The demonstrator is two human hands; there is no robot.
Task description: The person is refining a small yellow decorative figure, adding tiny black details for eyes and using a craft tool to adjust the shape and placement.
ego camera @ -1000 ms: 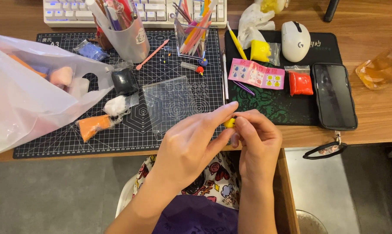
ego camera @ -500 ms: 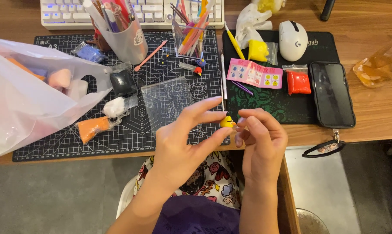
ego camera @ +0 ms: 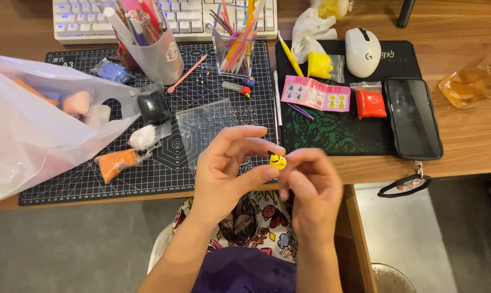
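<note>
While both hands pinch the small yellow clay ball (ego camera: 278, 160) above the desk edge (ego camera: 364, 176), left hand (ego camera: 223, 168) from below, right hand (ego camera: 310, 184) closed fingertips on top, too firm a squeeze could squash its details, or a slip drop it lapward.

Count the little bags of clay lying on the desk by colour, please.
Yellow clay bag: 1
Red clay bag: 1
Black clay bag: 1
White clay bag: 1
Orange clay bag: 1
Blue clay bag: 1
Total: 6
</note>
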